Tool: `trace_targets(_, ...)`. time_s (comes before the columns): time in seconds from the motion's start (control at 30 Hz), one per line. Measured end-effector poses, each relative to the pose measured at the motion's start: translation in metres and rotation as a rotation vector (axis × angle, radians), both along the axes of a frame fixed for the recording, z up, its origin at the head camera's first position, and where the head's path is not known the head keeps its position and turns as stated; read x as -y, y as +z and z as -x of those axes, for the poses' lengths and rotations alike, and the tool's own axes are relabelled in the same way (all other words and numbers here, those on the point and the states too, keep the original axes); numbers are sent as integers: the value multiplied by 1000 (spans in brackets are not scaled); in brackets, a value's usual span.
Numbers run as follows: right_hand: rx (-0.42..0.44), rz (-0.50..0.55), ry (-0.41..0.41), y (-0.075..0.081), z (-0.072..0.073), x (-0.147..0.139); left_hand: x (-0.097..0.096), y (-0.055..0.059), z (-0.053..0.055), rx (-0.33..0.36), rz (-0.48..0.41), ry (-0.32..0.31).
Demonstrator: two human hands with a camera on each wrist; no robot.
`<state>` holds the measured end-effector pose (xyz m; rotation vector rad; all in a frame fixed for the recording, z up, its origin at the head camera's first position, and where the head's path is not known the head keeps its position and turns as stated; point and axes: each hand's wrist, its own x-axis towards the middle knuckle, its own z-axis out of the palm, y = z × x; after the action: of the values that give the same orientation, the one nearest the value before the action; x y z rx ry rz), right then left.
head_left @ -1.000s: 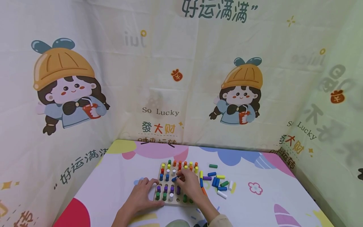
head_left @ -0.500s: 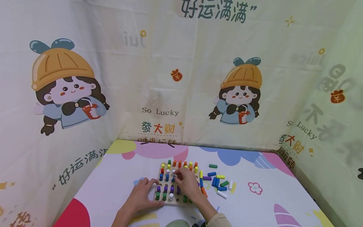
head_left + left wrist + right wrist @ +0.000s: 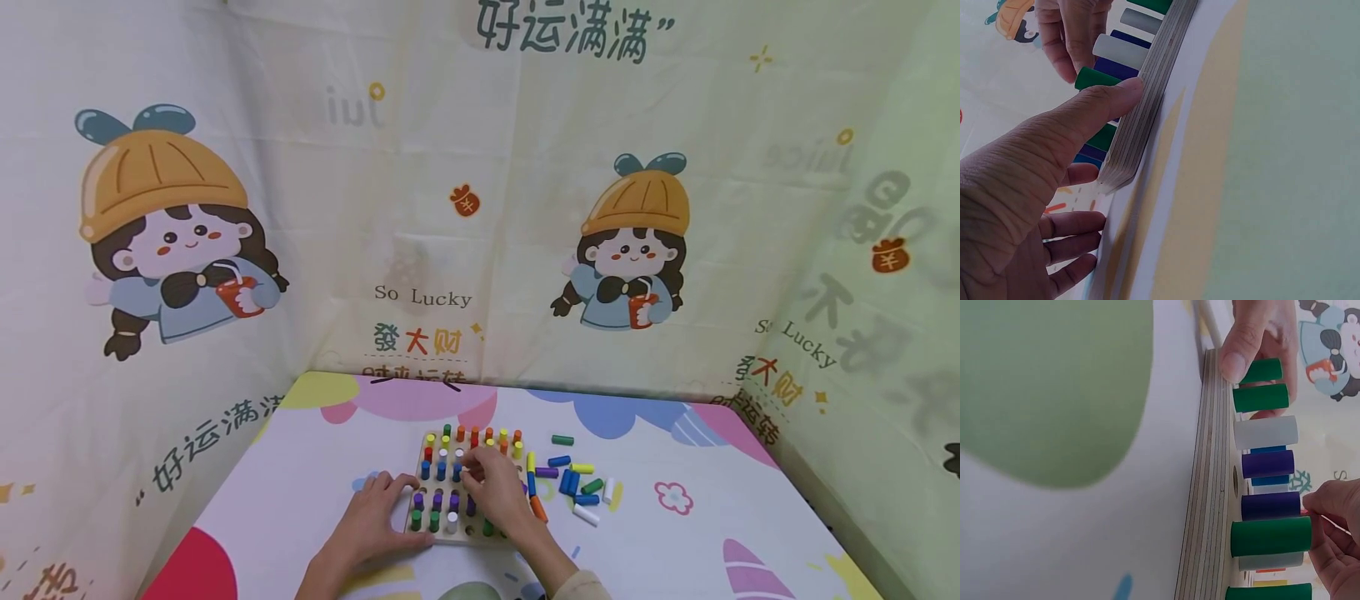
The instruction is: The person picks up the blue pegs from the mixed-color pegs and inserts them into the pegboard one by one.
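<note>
Just left of our right hand (image 3: 497, 492), the blue peg (image 3: 456, 472) stands upright, fingers (image 3: 477, 456) so close we can't tell if they're pinching. Our left hand (image 3: 373, 512) grips the board (image 3: 461, 540).

The pegs (image 3: 1271, 537) are multicoloured, the board (image 3: 1205, 469) striped-edged and probably beige.

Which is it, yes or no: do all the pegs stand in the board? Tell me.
No, the head view shows several pegs lying on the table to the right of the board.
</note>
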<state>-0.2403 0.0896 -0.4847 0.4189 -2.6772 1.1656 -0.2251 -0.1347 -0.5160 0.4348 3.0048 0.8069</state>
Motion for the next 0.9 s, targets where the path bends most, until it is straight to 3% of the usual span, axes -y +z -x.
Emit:
trace_targets(0.23,-12,30,1,0,-10,-6,0,-1,0,-11,4,-2)
trace_targets(0.53,-47,31,-12,3,-22,-15,1,0,1,26,6,16)
trace_targets(0.9,-27,54,-78,3,-34,-27,0,1,0,11,3,2)
